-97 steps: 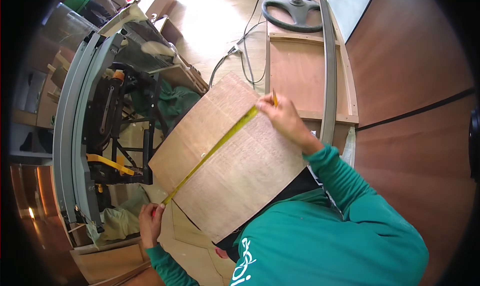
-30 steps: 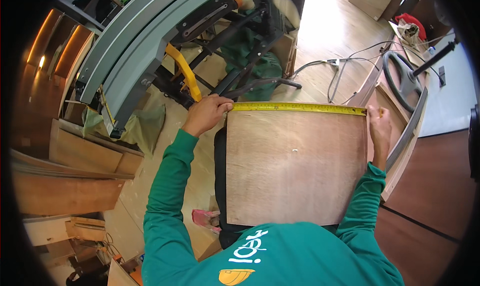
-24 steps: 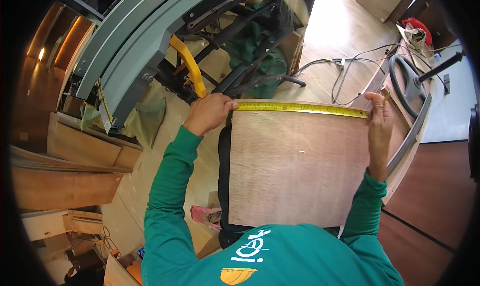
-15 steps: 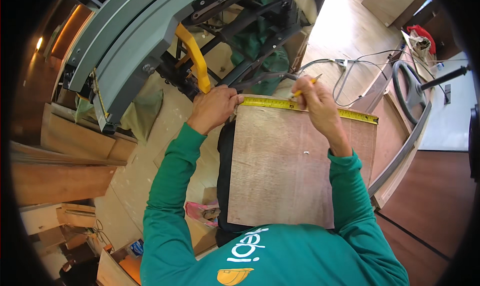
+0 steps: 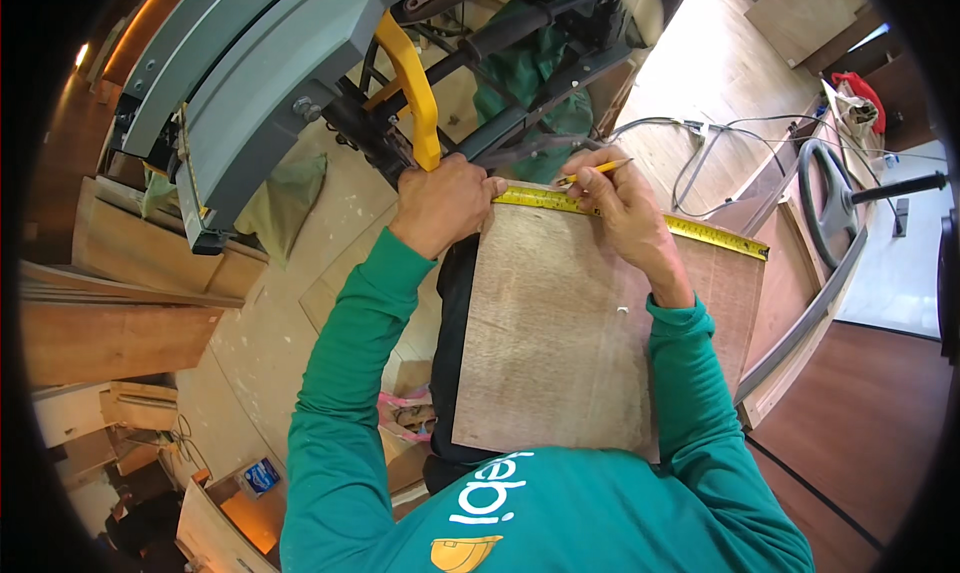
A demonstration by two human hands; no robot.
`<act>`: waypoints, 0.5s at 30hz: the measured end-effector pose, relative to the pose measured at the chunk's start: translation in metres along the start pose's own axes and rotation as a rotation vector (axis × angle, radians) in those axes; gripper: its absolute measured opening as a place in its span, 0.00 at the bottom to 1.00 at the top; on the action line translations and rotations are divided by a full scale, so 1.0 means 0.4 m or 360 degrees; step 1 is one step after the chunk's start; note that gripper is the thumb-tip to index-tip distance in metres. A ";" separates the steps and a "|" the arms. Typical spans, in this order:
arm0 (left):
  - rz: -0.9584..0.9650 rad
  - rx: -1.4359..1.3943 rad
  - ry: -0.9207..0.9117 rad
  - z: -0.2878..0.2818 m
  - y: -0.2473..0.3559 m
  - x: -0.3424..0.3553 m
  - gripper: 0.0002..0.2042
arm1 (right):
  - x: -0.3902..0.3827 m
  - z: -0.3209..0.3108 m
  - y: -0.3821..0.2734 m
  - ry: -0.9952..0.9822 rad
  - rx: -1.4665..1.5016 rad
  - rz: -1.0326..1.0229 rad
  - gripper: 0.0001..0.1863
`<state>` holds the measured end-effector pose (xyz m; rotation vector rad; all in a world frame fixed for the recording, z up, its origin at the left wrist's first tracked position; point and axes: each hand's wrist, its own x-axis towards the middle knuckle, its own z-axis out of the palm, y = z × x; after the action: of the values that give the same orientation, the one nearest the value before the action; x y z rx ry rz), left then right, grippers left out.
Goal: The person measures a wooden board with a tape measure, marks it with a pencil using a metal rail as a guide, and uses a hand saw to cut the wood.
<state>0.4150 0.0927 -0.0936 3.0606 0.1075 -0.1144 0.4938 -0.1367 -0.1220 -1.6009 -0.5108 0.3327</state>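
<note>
A square plywood board [image 5: 550,343] rests across my lap, with a yellow tape measure [image 5: 715,235] stretched along its far edge. My left hand [image 5: 450,203] is closed on the tape's left end at the board's far-left corner; the tape's case is hidden. My right hand [image 5: 625,208] grips a yellow pencil [image 5: 610,167], its tip at the tape left of the board's middle, and partly covers the tape. Just beyond my left hand stands a yellow bracket [image 5: 412,83] on a dark machine frame.
A large grey curved rail [image 5: 230,113] fills the upper left. Plywood sheets [image 5: 130,338] lean at left. Right of the board are a steering wheel [image 5: 825,218] on a wooden frame and dark panels [image 5: 880,393]. Cables [image 5: 685,173] lie on the floor behind. A green sack [image 5: 285,203] sits under the rail.
The board has been squared up on my lap since the oldest frame. My right hand has moved from the tape's right end leftward along it, bringing the pencil onto the far edge.
</note>
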 end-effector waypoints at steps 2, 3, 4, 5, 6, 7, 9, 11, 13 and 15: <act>0.0002 -0.0016 -0.0031 -0.006 0.004 0.002 0.22 | -0.001 -0.029 -0.011 -0.0017 0.0171 0.0104 0.14; 0.0002 -0.0025 -0.0052 -0.011 0.007 0.003 0.22 | -0.001 -0.041 -0.021 -0.0024 0.0256 0.0156 0.16; 0.0000 -0.0034 -0.0077 -0.012 0.007 0.002 0.22 | -0.004 -0.046 -0.056 0.0059 0.0152 0.0294 0.20; -0.0006 -0.0032 -0.0072 -0.014 0.010 0.003 0.22 | -0.009 -0.055 -0.071 0.0092 0.0084 0.0274 0.21; -0.0013 -0.0030 -0.0067 -0.015 0.011 0.001 0.22 | -0.014 -0.067 -0.081 0.0125 0.0016 0.0254 0.22; -0.0020 -0.0026 -0.0061 -0.018 0.013 0.000 0.22 | -0.017 -0.076 -0.080 0.0135 0.0050 0.0254 0.23; -0.0071 -0.0027 -0.0209 -0.029 0.012 0.006 0.22 | -0.025 -0.093 -0.075 0.0158 0.0118 0.0257 0.26; -0.0093 -0.0047 -0.0280 -0.033 0.013 0.009 0.23 | -0.019 -0.093 -0.058 0.0089 0.0400 0.0299 0.25; -0.0087 -0.0080 -0.0275 -0.036 0.011 0.008 0.23 | -0.033 -0.072 -0.056 0.0104 0.0467 0.0280 0.19; -0.0018 -0.0055 -0.0238 -0.046 0.015 0.005 0.23 | -0.037 -0.056 -0.052 0.0056 0.0557 0.0276 0.18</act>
<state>0.4187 0.0883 -0.0752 3.0044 0.1166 -0.3372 0.4900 -0.1628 -0.1005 -1.3093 -0.2684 0.4953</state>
